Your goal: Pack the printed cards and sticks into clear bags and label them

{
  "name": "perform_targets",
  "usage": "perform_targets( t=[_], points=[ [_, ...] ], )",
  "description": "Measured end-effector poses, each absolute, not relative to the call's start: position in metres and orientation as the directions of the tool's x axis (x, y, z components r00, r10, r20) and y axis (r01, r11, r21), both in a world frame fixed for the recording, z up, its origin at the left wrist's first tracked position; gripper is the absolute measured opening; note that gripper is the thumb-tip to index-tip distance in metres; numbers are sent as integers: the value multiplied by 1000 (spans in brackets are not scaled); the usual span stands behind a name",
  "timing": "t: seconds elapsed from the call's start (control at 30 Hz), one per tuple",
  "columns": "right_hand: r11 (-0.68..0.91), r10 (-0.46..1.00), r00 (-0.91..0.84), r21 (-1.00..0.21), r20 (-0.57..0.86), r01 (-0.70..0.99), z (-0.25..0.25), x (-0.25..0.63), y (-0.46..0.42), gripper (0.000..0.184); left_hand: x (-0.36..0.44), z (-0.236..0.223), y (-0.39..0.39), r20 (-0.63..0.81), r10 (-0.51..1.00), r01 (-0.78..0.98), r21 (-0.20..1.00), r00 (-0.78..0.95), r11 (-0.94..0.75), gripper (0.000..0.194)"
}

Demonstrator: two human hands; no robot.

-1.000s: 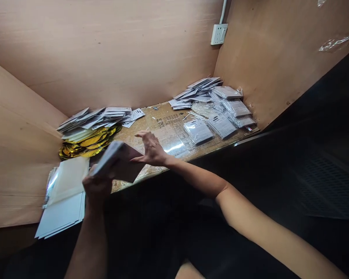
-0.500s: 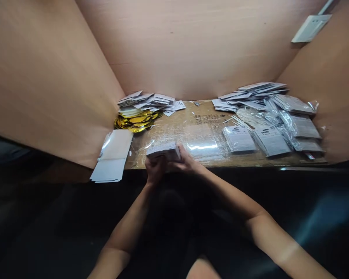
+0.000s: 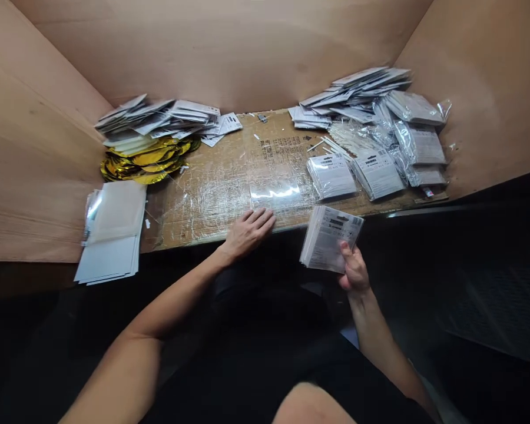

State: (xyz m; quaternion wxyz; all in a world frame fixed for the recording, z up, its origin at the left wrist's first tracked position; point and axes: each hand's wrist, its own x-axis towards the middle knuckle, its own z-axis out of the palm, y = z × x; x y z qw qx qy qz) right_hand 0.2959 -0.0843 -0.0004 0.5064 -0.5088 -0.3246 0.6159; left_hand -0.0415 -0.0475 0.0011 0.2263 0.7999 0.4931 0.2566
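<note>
White printed cards (image 3: pixel 329 240), stacked, sit gripped in the right hand (image 3: pixel 354 270), thumb over the face, as I watch through the head view. From that hand the stack lies toward ten o'clock, long axis running roughly one to seven. The left hand (image 3: pixel 248 231), farther off at the stack's nine, rests flat at the table (image 3: pixel 212 203) edge, holding nothing visible; a wrapped pack (image 3: pixel 334 178) lies near the stack's twelve.

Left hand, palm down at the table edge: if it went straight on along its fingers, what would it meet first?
Most likely the shiny clear plastic lying flat just ahead of the left hand, though whether they touch is unclear. Beyond that, the line seems to run toward loose white sticks.
</note>
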Motion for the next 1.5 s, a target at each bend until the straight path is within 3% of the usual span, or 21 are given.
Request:
perform_targets(
  t=[0.17,0.23,0.3,0.33,0.4,0.5,0.67,0.77,0.87,0.97,1.5],
  points=[
    [-390,920,-159,-878,-358,-279,-4,274,-77,62,-33,-5,-101,208,944,512,800,255,-314,41],
    [-391,917,-197,-880,-347,-271,-6,265,-74,61,-23,-2,-128,178,984,385,908,4,-166,50],
    [-393,914,-217,-879,-342,-271,-4,262,-72,60,-9,2,-149,-1,946,107,994,-324,37,55],
    [-398,911,-224,-877,-345,-269,-3,262,-71,60,-1,3,-156,-164,902,-93,986,-399,138,54],
    [-411,903,-244,-875,-353,-255,0,265,-68,59,14,7,-158,-460,831,-450,842,-312,297,51],
    [-423,892,-273,-880,-361,-217,3,272,-63,61,32,9,-141,-605,789,-644,647,-109,408,47],
    [-426,893,-234,-892,-385,-155,10,305,-62,61,53,3,-113,-622,744,-728,625,-246,282,27],
    [-505,795,-428,-860,-430,-75,18,322,-70,61,62,-1,-108,-624,734,-760,605,-266,239,23],
    [-567,610,-674,-823,-416,-6,22,319,-77,64,70,0,-106,-655,716,-776,574,-243,261,26],
    [-599,460,-802,-800,-382,37,22,308,-77,66,74,4,-105,-647,730,-763,581,-221,284,32],
    [-620,340,-834,-771,-434,149,3,307,-59,68,77,11,-111,-625,775,-655,624,-92,426,45]
  ],
)
